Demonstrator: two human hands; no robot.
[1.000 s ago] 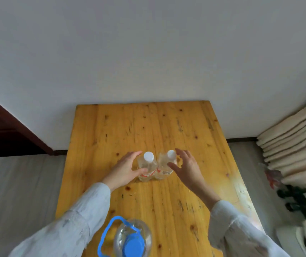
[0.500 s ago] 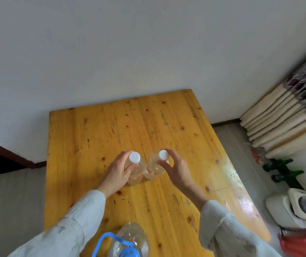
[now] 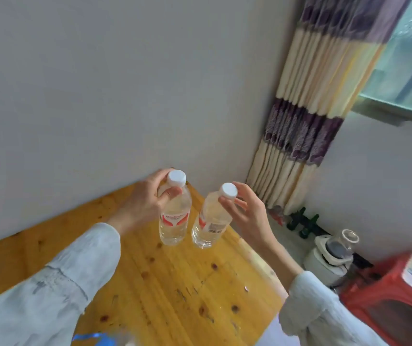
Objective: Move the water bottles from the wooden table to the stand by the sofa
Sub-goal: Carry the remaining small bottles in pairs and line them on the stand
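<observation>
Fingers (image 3: 167,196) of your left hand (image 3: 145,203) pinch the left bottle (image 3: 175,218) below its cap; your right hand (image 3: 247,216) grips the right bottle (image 3: 211,221) at its neck. Both hang above the wooden worktop (image 3: 170,283), beside the striped curtain (image 3: 307,116).

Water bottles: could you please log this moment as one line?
left hand: grips left bottle | right hand: pinches right bottle neck | both lifted above wooden table

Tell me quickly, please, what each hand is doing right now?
Left hand: fingers grip the neck of the left water bottle.
Right hand: fingers pinch the neck of the right water bottle.
</observation>
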